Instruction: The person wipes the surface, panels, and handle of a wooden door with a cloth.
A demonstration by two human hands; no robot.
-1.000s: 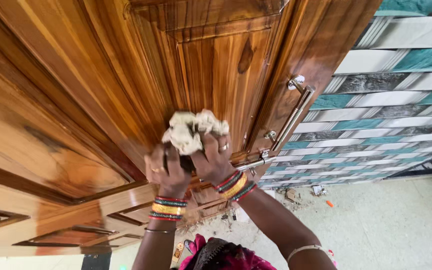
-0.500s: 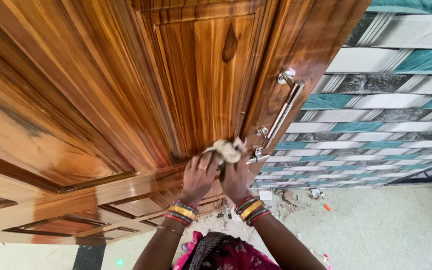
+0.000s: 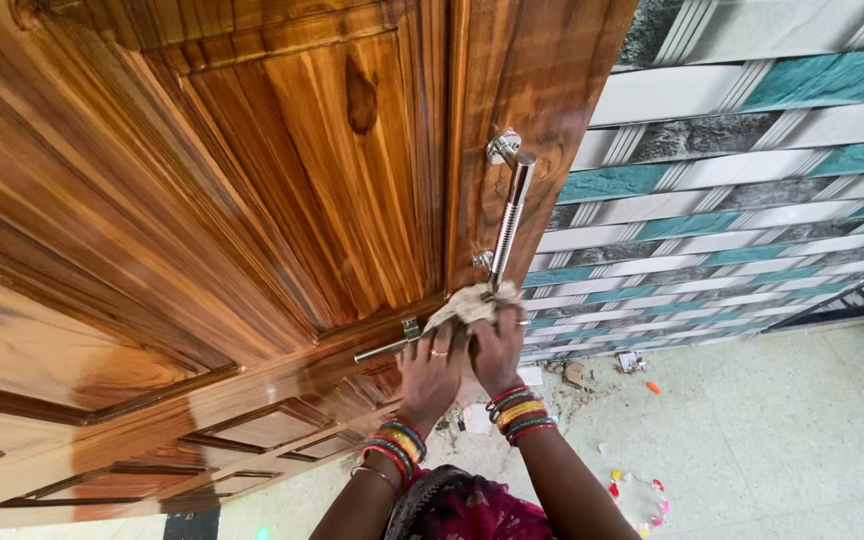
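Striped wall and littered floor, off to the side

The tiled wall (image 3: 752, 180) runs in teal, white and grey bands; below it, the pale floor (image 3: 782, 430) carries rubble (image 3: 577, 375) near the wall foot, an orange scrap (image 3: 654, 386) and bright beads (image 3: 637, 492)

We note the door (image 3: 252, 200) fills the left and centre of view; the tiled wall (image 3: 732, 180) stands to its right, floor (image 3: 772, 420) below the wall. On the door's right edge sits the pull handle (image 3: 510, 215), upright. Just below its lower end is the cloth (image 3: 472, 302), w/ right hand (image 3: 499, 345) under it and left hand (image 3: 432, 370) beside, to the left. Sliding bolt (image 3: 387, 348) lies left of the cloth, on the door rail. Debris (image 3: 602, 375) lies on the floor at the wall's foot.
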